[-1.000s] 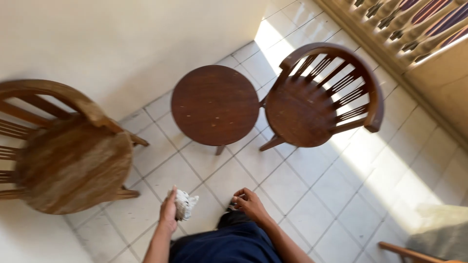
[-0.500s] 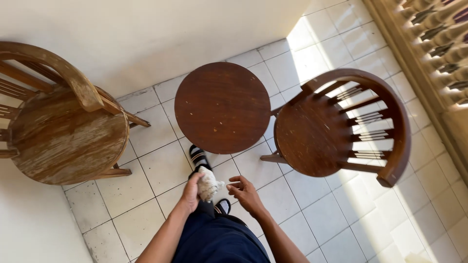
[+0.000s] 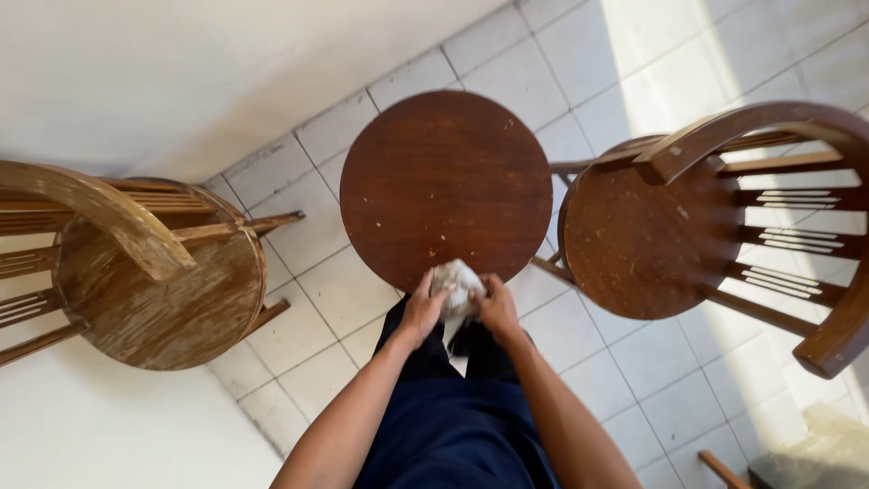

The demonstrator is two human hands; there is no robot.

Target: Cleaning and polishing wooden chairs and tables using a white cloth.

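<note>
Head view shows the left hand (image 3: 421, 312) and right hand (image 3: 493, 308) together pinching a crumpled white cloth (image 3: 455, 282) at the near edge of the round wooden table (image 3: 444, 181), seemingly readying it for wiping.

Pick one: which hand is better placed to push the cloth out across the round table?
Near tie, probably left. Both the left hand and right hand grip the white cloth at the round table near edge; the left sits slightly more behind it.
</note>
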